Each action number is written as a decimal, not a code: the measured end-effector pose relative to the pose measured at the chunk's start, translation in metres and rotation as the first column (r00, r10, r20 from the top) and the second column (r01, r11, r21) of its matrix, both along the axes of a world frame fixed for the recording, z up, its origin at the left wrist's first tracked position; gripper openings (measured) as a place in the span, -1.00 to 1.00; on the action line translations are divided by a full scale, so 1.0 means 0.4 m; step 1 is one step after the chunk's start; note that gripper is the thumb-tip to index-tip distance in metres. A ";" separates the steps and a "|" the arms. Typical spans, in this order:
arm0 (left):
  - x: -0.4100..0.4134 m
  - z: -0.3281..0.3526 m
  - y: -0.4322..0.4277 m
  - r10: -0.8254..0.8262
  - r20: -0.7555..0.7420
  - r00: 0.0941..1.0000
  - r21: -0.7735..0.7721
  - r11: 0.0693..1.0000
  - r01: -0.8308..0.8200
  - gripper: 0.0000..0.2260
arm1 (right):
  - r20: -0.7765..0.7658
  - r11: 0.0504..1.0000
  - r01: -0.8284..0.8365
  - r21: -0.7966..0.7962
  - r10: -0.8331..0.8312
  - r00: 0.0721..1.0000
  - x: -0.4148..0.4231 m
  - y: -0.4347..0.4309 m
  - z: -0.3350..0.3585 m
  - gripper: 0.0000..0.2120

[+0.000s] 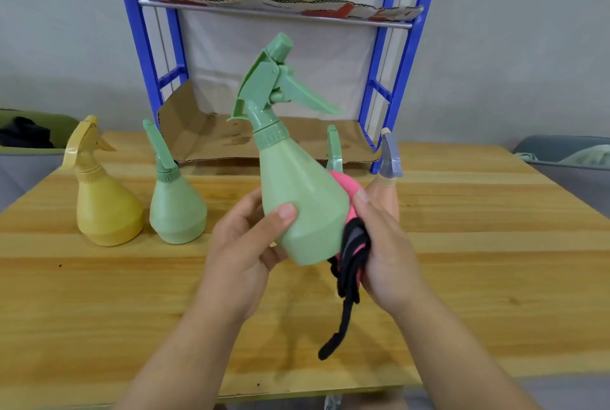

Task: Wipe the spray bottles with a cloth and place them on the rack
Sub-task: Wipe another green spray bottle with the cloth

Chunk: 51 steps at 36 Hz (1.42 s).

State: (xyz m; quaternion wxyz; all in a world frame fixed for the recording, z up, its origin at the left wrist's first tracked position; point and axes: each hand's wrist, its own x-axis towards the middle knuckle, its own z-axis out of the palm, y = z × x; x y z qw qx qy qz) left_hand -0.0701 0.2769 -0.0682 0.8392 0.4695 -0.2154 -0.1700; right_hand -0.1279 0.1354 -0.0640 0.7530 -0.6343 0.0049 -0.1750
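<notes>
A light green spray bottle is held up over the table, tilted left, nozzle pointing away. My left hand grips its lower body with the thumb on the front. My right hand presses a pink and black cloth against the bottle's right side; a black strip of the cloth hangs down. On the table stand a yellow spray bottle and a second green spray bottle at the left. Behind my right hand, a peach bottle with a grey trigger and a green trigger top are partly hidden.
The blue metal rack stands at the back of the wooden table, its two shelves lined with cardboard. Grey bins sit off the table at far left and far right.
</notes>
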 end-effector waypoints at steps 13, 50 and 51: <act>-0.007 -0.001 -0.007 0.259 0.061 0.964 0.181 0.947 -0.266 -0.44 | 0.041 0.949 0.216 -0.232 -0.212 0.976 0.008 0.054 -0.029 -0.75; 0.036 -0.083 0.061 0.185 0.425 0.886 0.426 0.823 -0.377 -0.50 | 0.116 0.871 0.124 -0.476 -0.078 0.990 0.048 0.056 0.013 -0.46; 0.037 -0.082 0.060 0.191 0.459 0.867 0.436 0.803 -0.407 -0.50 | 0.104 0.877 0.108 -0.468 -0.067 0.992 0.050 0.056 0.012 -0.49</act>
